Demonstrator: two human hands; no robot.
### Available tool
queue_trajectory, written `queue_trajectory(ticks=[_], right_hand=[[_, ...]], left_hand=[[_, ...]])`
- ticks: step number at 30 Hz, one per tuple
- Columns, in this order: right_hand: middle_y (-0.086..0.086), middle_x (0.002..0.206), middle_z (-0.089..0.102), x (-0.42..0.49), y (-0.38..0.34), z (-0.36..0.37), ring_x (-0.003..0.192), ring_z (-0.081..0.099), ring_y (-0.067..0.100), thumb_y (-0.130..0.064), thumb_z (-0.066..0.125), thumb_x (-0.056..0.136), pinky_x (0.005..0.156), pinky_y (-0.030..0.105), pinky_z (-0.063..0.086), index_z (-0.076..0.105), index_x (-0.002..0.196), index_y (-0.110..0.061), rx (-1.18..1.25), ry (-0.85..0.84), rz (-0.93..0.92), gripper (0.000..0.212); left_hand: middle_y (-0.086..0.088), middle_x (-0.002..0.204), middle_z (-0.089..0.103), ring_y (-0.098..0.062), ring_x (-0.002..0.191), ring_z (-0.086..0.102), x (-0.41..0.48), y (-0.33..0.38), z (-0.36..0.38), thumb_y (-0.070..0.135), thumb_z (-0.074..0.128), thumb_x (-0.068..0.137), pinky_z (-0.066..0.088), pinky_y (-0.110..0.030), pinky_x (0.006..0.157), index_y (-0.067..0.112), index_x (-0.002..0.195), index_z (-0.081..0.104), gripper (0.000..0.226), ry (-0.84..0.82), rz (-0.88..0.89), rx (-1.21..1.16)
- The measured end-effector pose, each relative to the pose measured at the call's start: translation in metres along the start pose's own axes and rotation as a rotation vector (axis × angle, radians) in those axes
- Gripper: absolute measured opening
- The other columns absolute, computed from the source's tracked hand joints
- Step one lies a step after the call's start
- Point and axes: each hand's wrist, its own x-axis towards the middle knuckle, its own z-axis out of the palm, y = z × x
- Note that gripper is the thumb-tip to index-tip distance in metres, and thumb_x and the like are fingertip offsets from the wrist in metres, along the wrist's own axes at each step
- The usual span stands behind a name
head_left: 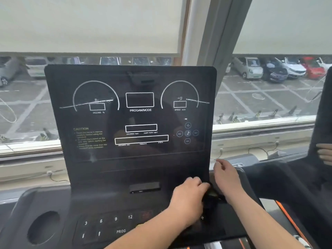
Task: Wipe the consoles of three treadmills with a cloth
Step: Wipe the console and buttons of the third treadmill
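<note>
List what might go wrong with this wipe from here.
1. The left hand grips the dark cloth low on the console, close to the number keys. A downward stroke may press keys, though the display looks unlit.
2. The pale streaks across the dials sit far up the panel and could be missed.

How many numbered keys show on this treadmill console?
4, in one row on the lower panel of the console, left to right: key 3, key 6, key 9, key 12. The left forearm covers the panel beside 12, so more may be hidden.
</note>
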Motion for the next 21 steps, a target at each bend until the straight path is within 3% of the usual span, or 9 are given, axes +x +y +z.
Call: queue_trajectory(ticks=[2,4,6,8,12,14,19,21], right_hand=[[0.006,0.089,0.061,0.006,-0.003,-0.001,0.09,0.056,0.027,-0.034,0.046,0.098,0.08,0.04,0.044,0.061,0.09,-0.015,0.123,-0.016,0.006,0.026],[0.013,0.084,0.061,0.015,-0.003,0.003,0.083,0.056,0.027,-0.047,0.047,0.091,0.077,0.043,0.045,0.06,0.084,-0.013,0.286,-0.061,0.028,0.037],[0.013,0.09,0.065,0.015,-0.007,0.008,0.085,0.059,0.028,-0.042,0.043,0.095,0.077,0.04,0.046,0.062,0.088,-0.013,0.253,-0.087,-0.006,0.035],[0.012,0.094,0.068,0.01,-0.012,0.014,0.086,0.061,0.027,-0.033,0.04,0.101,0.074,0.038,0.047,0.064,0.091,-0.01,0.193,-0.044,-0.008,0.035],[0.006,0.109,0.064,0.002,-0.016,0.017,0.096,0.061,0.025,-0.025,0.048,0.101,0.077,0.035,0.044,0.059,0.113,-0.016,0.139,0.024,-0.011,0.018],[0.001,0.109,0.063,-0.007,-0.019,0.019,0.093,0.062,0.02,-0.024,0.051,0.1,0.079,0.036,0.045,0.052,0.125,-0.021,0.121,0.051,-0.039,0.025],[0.003,0.088,0.066,-0.047,-0.039,0.053,0.083,0.065,0.021,-0.021,0.056,0.099,0.074,0.038,0.052,0.06,0.104,-0.026,0.1,-0.04,-0.18,0.008],[0.01,0.082,0.07,-0.062,-0.048,0.071,0.073,0.067,0.024,-0.02,0.057,0.098,0.069,0.04,0.057,0.064,0.094,-0.025,0.101,-0.118,-0.198,0.01]], left_hand=[[0.004,0.114,0.057,-0.023,0.101,0.057,0.014,0.006,-0.023,0.009,0.064,0.077,0.053,-0.035,0.06,0.027,0.131,0.057,0.057,0.227,0.009,-0.009],[0.002,0.111,0.062,-0.023,0.09,0.057,0.029,0.006,-0.043,0.009,0.054,0.074,0.049,-0.033,0.056,0.024,0.126,0.061,0.055,0.357,0.129,0.124],[0.002,0.111,0.066,-0.023,0.089,0.057,0.039,-0.007,-0.056,0.013,0.053,0.076,0.047,-0.034,0.06,0.024,0.122,0.064,0.049,0.344,0.202,0.358],[0.004,0.112,0.068,-0.023,0.091,0.06,0.041,-0.028,-0.055,0.017,0.07,0.072,0.048,-0.035,0.063,0.025,0.115,0.069,0.044,0.277,0.18,0.475],[0.006,0.115,0.07,-0.022,0.092,0.065,0.022,-0.052,-0.05,0.018,0.081,0.069,0.051,-0.034,0.064,0.025,0.117,0.07,0.05,0.206,0.141,0.488],[0.007,0.114,0.07,-0.021,0.093,0.066,0.014,-0.056,-0.057,0.016,0.079,0.069,0.054,-0.033,0.065,0.026,0.118,0.07,0.051,0.22,0.111,0.457],[0.007,0.113,0.07,-0.02,0.097,0.066,-0.016,-0.082,-0.078,0.01,0.084,0.062,0.055,-0.034,0.072,0.027,0.121,0.066,0.064,0.189,0.008,0.405],[0.008,0.113,0.069,-0.021,0.096,0.066,-0.034,-0.097,-0.089,0.01,0.081,0.063,0.056,-0.034,0.073,0.028,0.122,0.065,0.064,0.197,-0.031,0.39]])
